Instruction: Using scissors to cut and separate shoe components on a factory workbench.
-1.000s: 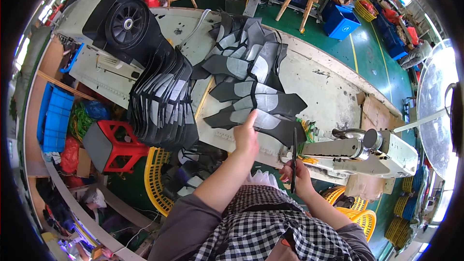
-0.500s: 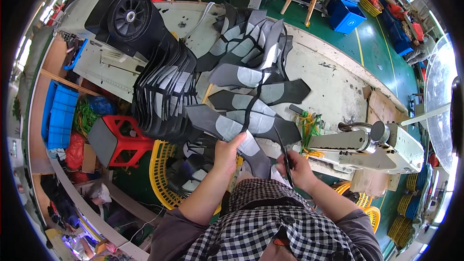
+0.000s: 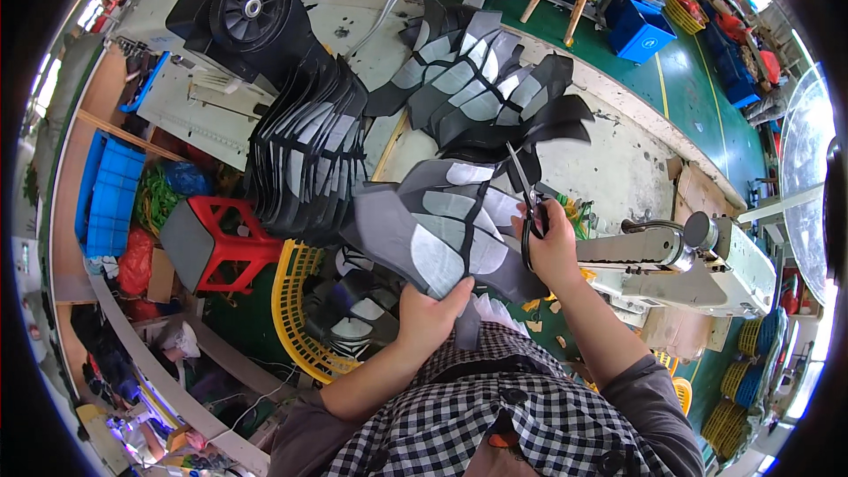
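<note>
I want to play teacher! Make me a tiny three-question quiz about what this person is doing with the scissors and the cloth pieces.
1. True or false: the right hand holds a pair of scissors.
2. What does the left hand grip?
A. the red stool
B. a bunch of black and grey fabric pieces
C. the yellow basket
3. Fill in the missing word: the blue bin stands on the ______ floor.

Key
1. True.
2. B: the left hand grips the lower edge of the bunch.
3. Green.
</note>
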Available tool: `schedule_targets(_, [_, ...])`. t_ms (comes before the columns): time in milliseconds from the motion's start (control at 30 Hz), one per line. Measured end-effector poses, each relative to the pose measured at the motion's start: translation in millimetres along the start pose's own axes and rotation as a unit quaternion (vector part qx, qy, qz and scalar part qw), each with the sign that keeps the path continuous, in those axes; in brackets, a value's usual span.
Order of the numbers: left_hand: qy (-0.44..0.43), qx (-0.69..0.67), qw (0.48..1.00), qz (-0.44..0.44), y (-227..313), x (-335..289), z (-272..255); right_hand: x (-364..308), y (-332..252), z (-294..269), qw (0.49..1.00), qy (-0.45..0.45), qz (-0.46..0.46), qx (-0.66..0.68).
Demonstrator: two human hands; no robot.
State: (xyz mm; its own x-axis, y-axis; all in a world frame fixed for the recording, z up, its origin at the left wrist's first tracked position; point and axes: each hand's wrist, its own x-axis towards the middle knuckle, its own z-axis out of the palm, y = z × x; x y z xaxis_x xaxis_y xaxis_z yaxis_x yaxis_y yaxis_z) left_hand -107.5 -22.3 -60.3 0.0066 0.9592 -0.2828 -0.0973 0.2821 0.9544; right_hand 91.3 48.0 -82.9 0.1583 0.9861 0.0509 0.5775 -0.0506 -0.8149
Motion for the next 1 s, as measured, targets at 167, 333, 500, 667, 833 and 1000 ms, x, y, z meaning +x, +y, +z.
schedule_targets(167, [0.006,0.169,0.977,0.132,9,-15,4,5,18,11,0.999,0.005,0.032,0.008])
schedule_targets(333, [0.002,0.264,0.952,0.154,-6,-28,2,38,-16,19,0.998,-0.006,-0.001,0.059])
schedule_targets(500, [0.129,-0.089,0.988,-0.004,-49,-9,11,97,-21,56,0.982,-0.181,-0.056,0.018])
schedule_targets(667, [0.199,-0.31,0.929,-0.042,-125,37,-9,84,-14,88,0.987,-0.117,-0.107,-0.037])
schedule_targets(833, [0.151,-0.43,0.882,-0.119,-136,36,-17,-9,1,53,0.987,-0.157,0.025,0.025])
schedule_targets(1000, [0.219,-0.39,0.886,-0.125,-149,40,-9,-62,50,27,0.878,-0.427,0.212,0.035])
